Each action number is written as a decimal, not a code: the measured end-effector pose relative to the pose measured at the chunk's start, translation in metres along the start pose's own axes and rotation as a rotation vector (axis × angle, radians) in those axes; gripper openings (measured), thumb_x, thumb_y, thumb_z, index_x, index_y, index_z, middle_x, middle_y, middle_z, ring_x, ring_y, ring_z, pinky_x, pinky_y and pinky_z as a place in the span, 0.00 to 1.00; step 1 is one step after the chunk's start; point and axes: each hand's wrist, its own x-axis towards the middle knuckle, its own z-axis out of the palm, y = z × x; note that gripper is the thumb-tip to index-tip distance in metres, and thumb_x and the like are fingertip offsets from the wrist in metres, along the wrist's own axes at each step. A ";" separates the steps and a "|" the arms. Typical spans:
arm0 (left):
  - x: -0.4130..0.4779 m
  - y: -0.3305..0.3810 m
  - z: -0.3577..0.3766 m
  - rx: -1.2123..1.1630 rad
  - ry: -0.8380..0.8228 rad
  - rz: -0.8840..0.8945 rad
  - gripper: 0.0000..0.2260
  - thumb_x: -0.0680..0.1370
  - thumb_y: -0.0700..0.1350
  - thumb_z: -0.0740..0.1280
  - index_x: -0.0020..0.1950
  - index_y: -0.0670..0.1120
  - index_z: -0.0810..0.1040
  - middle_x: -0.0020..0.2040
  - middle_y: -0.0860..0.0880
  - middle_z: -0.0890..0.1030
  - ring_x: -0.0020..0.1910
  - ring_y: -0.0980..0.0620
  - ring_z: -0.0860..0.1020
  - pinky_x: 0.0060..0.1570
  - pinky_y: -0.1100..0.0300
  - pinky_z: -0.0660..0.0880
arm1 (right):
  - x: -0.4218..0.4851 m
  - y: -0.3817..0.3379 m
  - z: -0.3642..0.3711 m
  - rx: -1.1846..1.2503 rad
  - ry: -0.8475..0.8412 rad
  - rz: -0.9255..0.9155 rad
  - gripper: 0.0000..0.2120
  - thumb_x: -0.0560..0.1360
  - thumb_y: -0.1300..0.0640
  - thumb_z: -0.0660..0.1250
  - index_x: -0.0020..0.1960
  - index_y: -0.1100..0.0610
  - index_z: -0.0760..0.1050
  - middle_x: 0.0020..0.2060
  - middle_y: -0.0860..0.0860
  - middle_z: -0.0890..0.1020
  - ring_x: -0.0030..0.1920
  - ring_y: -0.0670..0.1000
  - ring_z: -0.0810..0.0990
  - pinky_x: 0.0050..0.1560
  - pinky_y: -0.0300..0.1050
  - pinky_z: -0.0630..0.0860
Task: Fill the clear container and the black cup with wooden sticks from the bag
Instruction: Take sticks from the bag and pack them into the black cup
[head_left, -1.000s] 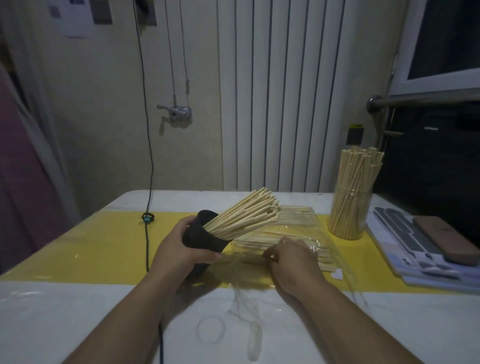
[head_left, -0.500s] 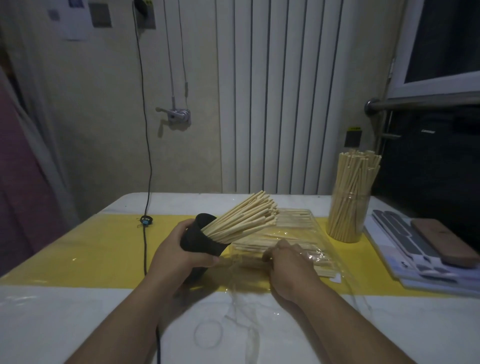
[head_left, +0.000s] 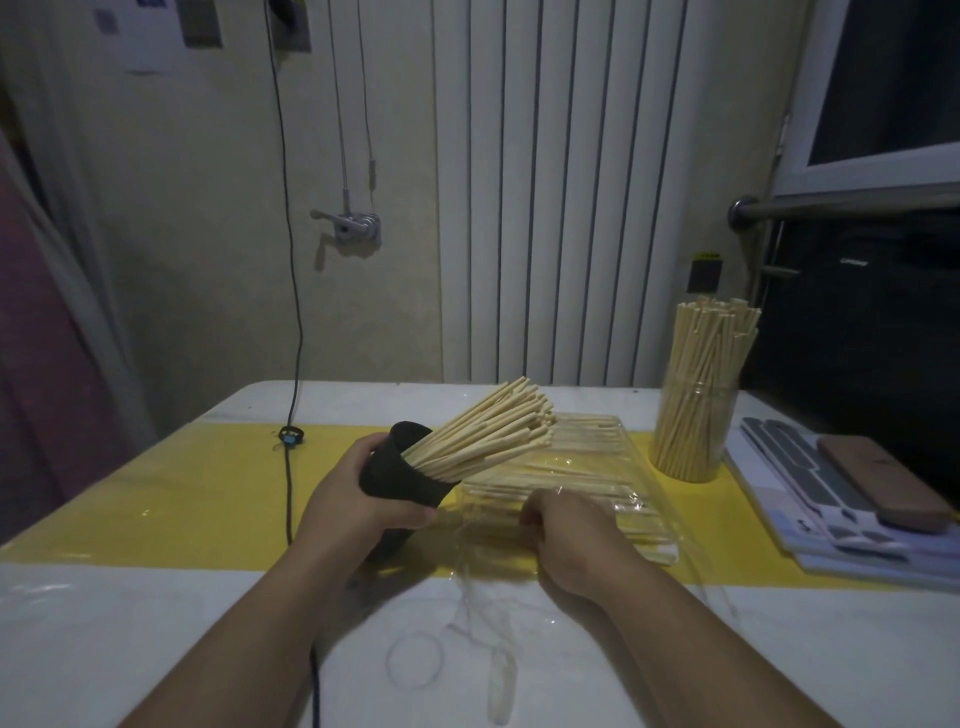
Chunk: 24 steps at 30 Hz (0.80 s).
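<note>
Black cup (head_left: 400, 475): tilted toward the bag, my left hand (head_left: 358, 499) wrapped round its wall. Light and stiff, I judge; mid-wall is the best hold.
Wooden sticks (head_left: 488, 431): fanning from the cup. Light, rigid, smooth and likely to slide; best pinched as a bundle.
Bag (head_left: 587, 478): thin, slippery film lying on the tabletop (head_left: 156, 623), with more sticks inside.
Right hand (head_left: 571, 535): fingers curled at the bag's mouth; I cannot tell what it holds.
Clear container (head_left: 693, 431): upright, far right, packed full.

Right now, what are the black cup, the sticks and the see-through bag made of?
The black cup: matte, no shine, maybe plastic or paper; too dark to tell. The sticks: pale, straight, blunt-cut ends, likely bare wood or bamboo. The bag: thin clear plastic; it wrinkles, glints and shows sticks inside.
</note>
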 end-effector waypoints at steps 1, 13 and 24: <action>0.000 -0.001 0.000 0.001 -0.001 0.000 0.32 0.62 0.34 0.81 0.59 0.59 0.76 0.55 0.52 0.81 0.52 0.51 0.79 0.39 0.62 0.74 | 0.000 0.000 0.000 -0.012 -0.002 -0.004 0.15 0.77 0.61 0.61 0.60 0.48 0.78 0.58 0.52 0.80 0.63 0.58 0.76 0.64 0.49 0.71; 0.001 0.000 0.000 0.013 0.002 -0.001 0.34 0.60 0.35 0.82 0.60 0.58 0.76 0.55 0.53 0.81 0.52 0.51 0.79 0.39 0.61 0.74 | -0.007 -0.005 -0.003 -0.085 0.012 -0.045 0.14 0.75 0.59 0.61 0.59 0.51 0.77 0.56 0.54 0.81 0.59 0.58 0.79 0.57 0.46 0.73; -0.002 0.003 0.001 -0.003 -0.006 -0.008 0.34 0.57 0.38 0.83 0.58 0.59 0.76 0.54 0.53 0.81 0.51 0.52 0.80 0.38 0.63 0.73 | -0.016 -0.011 -0.011 -0.265 -0.014 -0.083 0.12 0.76 0.58 0.62 0.58 0.55 0.77 0.58 0.55 0.79 0.61 0.59 0.77 0.57 0.47 0.72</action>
